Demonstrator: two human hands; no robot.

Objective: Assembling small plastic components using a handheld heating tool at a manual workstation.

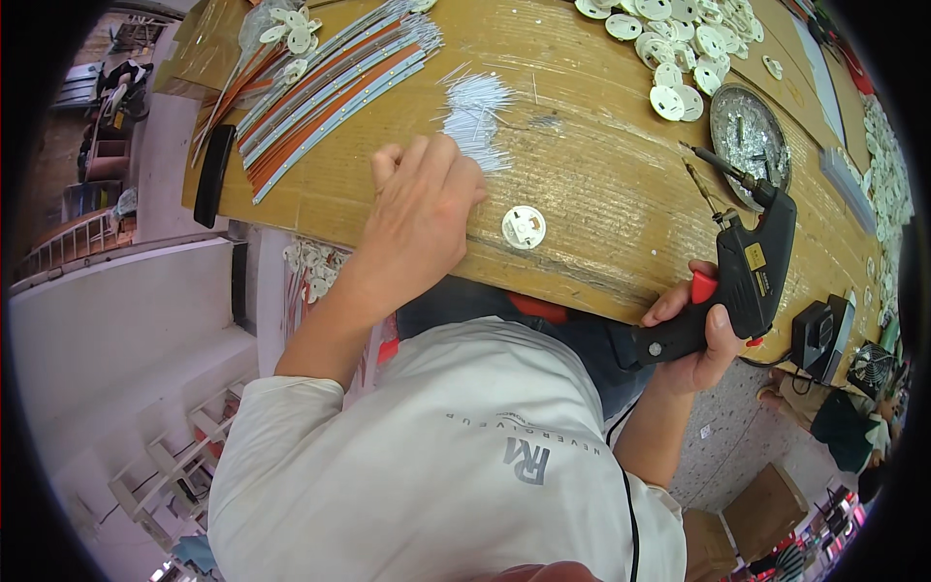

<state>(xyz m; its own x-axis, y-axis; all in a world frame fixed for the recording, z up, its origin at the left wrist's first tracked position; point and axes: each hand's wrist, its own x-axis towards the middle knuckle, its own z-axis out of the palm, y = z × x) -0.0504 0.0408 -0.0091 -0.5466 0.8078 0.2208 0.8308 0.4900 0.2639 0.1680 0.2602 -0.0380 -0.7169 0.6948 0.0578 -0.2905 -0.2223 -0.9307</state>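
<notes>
My left hand (419, 206) rests on the wooden table with its fingers curled under and drawn together; whatever they hold, if anything, is hidden. Just beyond it lies a pile of thin white wires (475, 109). A single round white disc (524, 228) sits to its right, near the table's front edge. My right hand (700, 339) is wrapped round the handle of a black soldering gun (752, 262) with a red trigger. The gun's metal tip points away to the upper left, beside a round metal dish (784, 179) that contains shiny scraps.
Orange, white and grey strips (335, 92) lie bundled at the far left, beside a black bar (214, 177). White discs (669, 58) are heaped at the far right. A clear plastic box (847, 189) and a black device (815, 335) stand on the right. Another person (839, 427) is beyond.
</notes>
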